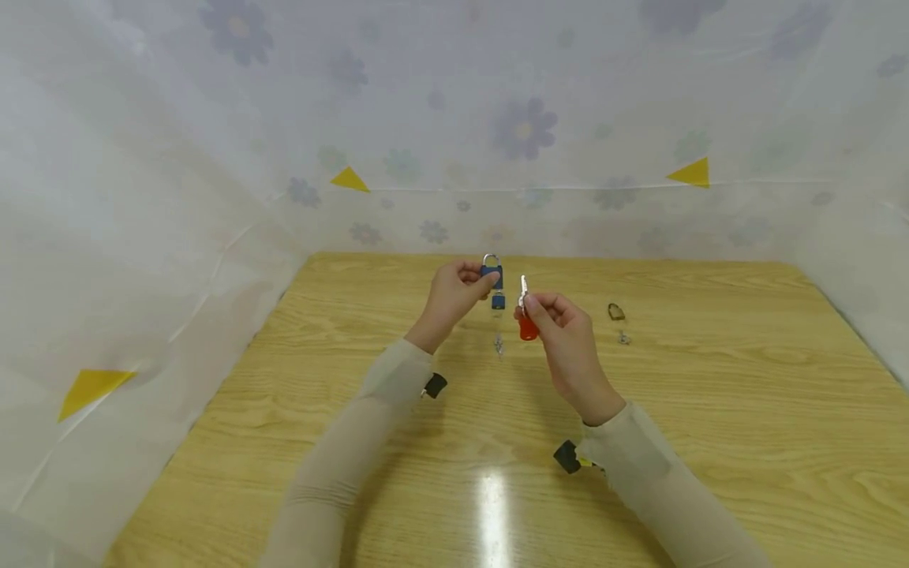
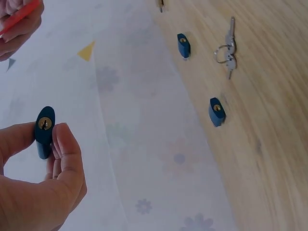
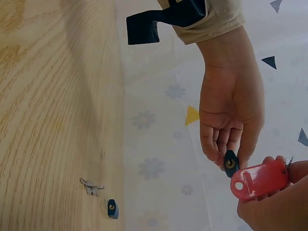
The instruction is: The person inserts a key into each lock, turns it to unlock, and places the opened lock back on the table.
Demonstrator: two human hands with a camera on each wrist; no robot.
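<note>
Light is bright and even; from my head view an overhead source leaves a vertical white glare streak on the table [image 1: 490,505] at lower centre, with soft shadows beneath my forearms. That view bows at its edges, bending the table's far edge. In my left wrist view my left hand [image 2: 38,183] at lower left is slightly soft.

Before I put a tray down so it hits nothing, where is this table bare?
The wooden table is bare along its near edge and right of the brown padlock; the left side beyond the left hand is bare too. It is crowded mid-table at the far edge: blue padlock, key ring, and both hands, the right hand holding a red-tagged key.
</note>
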